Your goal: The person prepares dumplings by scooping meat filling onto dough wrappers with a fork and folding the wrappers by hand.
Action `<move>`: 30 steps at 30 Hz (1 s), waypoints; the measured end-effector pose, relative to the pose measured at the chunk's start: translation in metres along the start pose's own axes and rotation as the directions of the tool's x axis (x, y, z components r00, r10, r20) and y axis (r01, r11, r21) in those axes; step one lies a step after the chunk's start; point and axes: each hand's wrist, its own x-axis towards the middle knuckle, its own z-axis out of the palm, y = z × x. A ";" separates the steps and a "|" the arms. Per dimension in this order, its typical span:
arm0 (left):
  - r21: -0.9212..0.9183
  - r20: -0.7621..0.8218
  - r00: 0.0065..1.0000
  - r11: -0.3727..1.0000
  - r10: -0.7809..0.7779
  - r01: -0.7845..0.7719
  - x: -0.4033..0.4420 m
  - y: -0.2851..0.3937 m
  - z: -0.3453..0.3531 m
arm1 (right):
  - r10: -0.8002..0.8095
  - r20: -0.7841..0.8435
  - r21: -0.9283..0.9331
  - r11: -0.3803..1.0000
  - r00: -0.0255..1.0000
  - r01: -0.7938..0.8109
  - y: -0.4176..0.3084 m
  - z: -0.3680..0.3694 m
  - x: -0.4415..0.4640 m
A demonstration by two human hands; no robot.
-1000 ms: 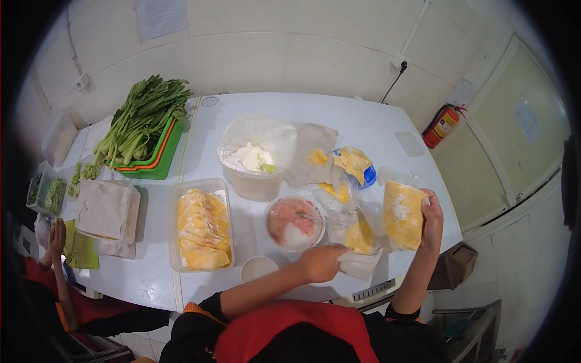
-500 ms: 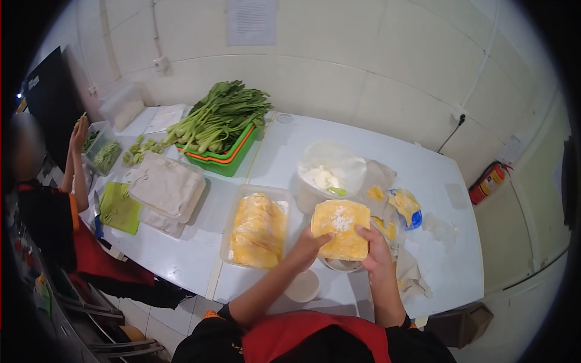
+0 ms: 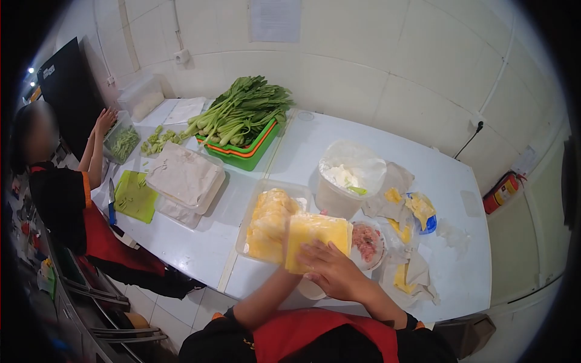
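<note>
A stack of square yellow dough wrappers (image 3: 327, 233), dusted with white, rests on my left hand (image 3: 292, 273), which is mostly hidden beneath it. My right hand (image 3: 330, 266) lies across the top of the stack, fingers spread and flat. Just left of the stack, more yellow wrappers (image 3: 269, 221) overlap in a clear plastic container (image 3: 247, 236). To the right, a bowl of pinkish minced meat (image 3: 366, 241) is uncovered. Behind it stands a plastic-lined tub (image 3: 339, 196) holding white powder and a green scoop.
Torn wrapper pieces lie on crumpled paper (image 3: 408, 272) and a blue lid (image 3: 431, 224). Green crates (image 3: 248, 158) hold leafy vegetables. Further left are a cloth-covered container (image 3: 184, 175), a green cutting board (image 3: 134, 196), a knife (image 3: 111, 199) and a co-worker (image 3: 60, 193).
The stack has moved left and tilted, uncovering the meat bowl. My right hand has gone from gripping its edge to lying on top. The view has shifted left.
</note>
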 end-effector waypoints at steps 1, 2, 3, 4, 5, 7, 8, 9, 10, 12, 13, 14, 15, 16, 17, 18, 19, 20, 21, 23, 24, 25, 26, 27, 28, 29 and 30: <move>-0.066 0.016 1.000 0.998 -0.012 0.013 0.001 -0.001 0.017 | -0.004 0.014 0.019 1.000 1.000 0.004 0.001 0.007 0.000; 0.029 -0.069 0.996 0.998 0.050 -0.048 -0.010 -0.006 0.037 | 0.041 -0.014 -0.058 0.997 0.999 -0.042 0.000 0.009 0.002; 0.096 -0.089 0.993 0.993 0.082 -0.073 -0.015 -0.005 0.049 | 0.085 -0.047 -0.134 0.987 0.995 -0.090 0.001 0.008 0.007; 0.164 -0.109 0.988 0.982 0.113 -0.094 -0.020 -0.003 0.060 | 0.127 -0.086 -0.212 0.967 0.988 -0.142 0.002 0.007 0.011; 0.196 -0.069 0.992 0.976 0.109 -0.093 -0.024 0.000 0.059 | 0.189 -0.124 -0.225 0.951 0.974 -0.213 0.005 0.008 0.010; 0.276 -0.088 0.987 0.955 0.138 -0.109 -0.027 0.002 0.056 | 0.302 -0.200 -0.254 0.903 0.932 -0.347 0.017 0.008 0.006; 0.326 -0.148 0.974 0.938 0.173 -0.117 -0.028 0.002 0.054 | 0.327 -0.259 -0.272 0.878 0.909 -0.393 0.022 0.005 0.003; 0.375 -0.206 0.955 0.919 0.212 -0.123 -0.029 0.002 0.053 | 0.335 -0.291 -0.137 0.912 0.896 -0.385 0.032 0.003 -0.003; 0.353 -0.141 0.976 0.930 0.166 -0.107 -0.029 0.002 0.061 | 0.347 -0.321 0.000 0.930 0.881 -0.367 0.047 0.003 -0.010; 0.311 -0.009 0.997 0.948 0.071 -0.064 -0.028 0.001 0.080 | 0.455 -0.299 0.309 0.878 0.839 -0.366 0.058 0.005 -0.012; 0.296 -0.054 0.996 0.954 0.064 -0.046 -0.028 0.000 0.079 | 0.535 -0.237 0.468 0.794 0.811 -0.387 0.060 0.004 -0.010; 0.279 -0.101 0.993 0.960 0.056 -0.026 -0.029 -0.001 0.076 | 0.603 -0.160 0.612 0.682 0.781 -0.401 0.062 0.005 -0.010; 0.262 -0.147 0.988 0.965 0.048 -0.008 -0.029 -0.002 0.072 | 0.614 -0.143 0.594 0.681 0.777 -0.429 0.064 0.006 -0.010; 0.241 -0.223 0.974 0.970 0.046 0.010 -0.030 -0.003 0.068 | 0.621 -0.125 0.575 0.681 0.773 -0.454 0.067 0.009 -0.009; 0.219 -0.297 0.954 0.975 0.045 0.022 -0.030 -0.004 0.061 | 0.626 -0.106 0.554 0.682 0.772 -0.477 0.070 0.011 -0.008; 0.197 -0.368 0.929 0.980 0.044 0.032 -0.031 -0.005 0.056 | 0.624 -0.131 0.531 0.700 0.771 -0.477 0.073 0.016 -0.008; 0.219 -0.384 0.923 0.973 0.023 0.067 -0.034 -0.004 0.052 | 0.620 -0.156 0.508 0.718 0.769 -0.476 0.077 0.021 -0.010; 0.239 -0.401 0.916 0.965 -0.001 0.106 -0.039 -0.003 0.049 | 0.618 -0.182 0.485 0.733 0.765 -0.476 0.079 0.024 -0.011; 0.256 -0.419 0.907 0.955 -0.027 0.147 -0.042 -0.002 0.046 | 0.597 -0.212 0.471 0.756 0.774 -0.454 0.078 0.022 -0.011; 0.231 -0.407 0.913 0.963 -0.034 0.139 -0.045 0.000 0.040 | 0.557 -0.268 0.442 0.796 0.786 -0.413 0.070 0.014 -0.012; 0.218 -0.403 0.915 0.967 -0.035 0.133 -0.048 0.002 0.038 | 0.576 -0.276 0.433 0.789 0.769 -0.436 0.068 0.006 -0.015; 0.302 -0.393 0.915 0.952 0.089 0.037 -0.050 0.005 0.045 | 0.594 -0.284 0.424 0.782 0.753 -0.457 0.068 -0.006 -0.019; 0.385 -0.371 0.904 0.921 0.212 -0.058 -0.050 0.011 0.056 | 0.609 -0.294 0.414 0.776 0.737 -0.477 0.068 -0.016 -0.025; 0.463 -0.340 0.881 0.874 0.328 -0.147 -0.051 0.018 0.063 | 0.553 -0.342 0.160 0.831 0.760 -0.533 0.070 -0.026 -0.035; 0.419 -0.353 0.846 0.876 0.400 -0.240 -0.055 0.027 0.061 | 0.491 -0.370 -0.105 0.822 0.789 -0.560 0.074 -0.037 -0.048; 0.373 -0.372 0.801 0.866 0.468 -0.332 -0.060 0.036 0.058 | 0.425 -0.373 -0.362 0.751 0.825 -0.551 0.076 -0.041 -0.059; 0.349 -0.349 0.812 0.869 0.468 -0.351 -0.064 0.044 0.058 | 0.555 -0.260 -0.370 0.699 0.790 -0.612 0.079 -0.040 -0.067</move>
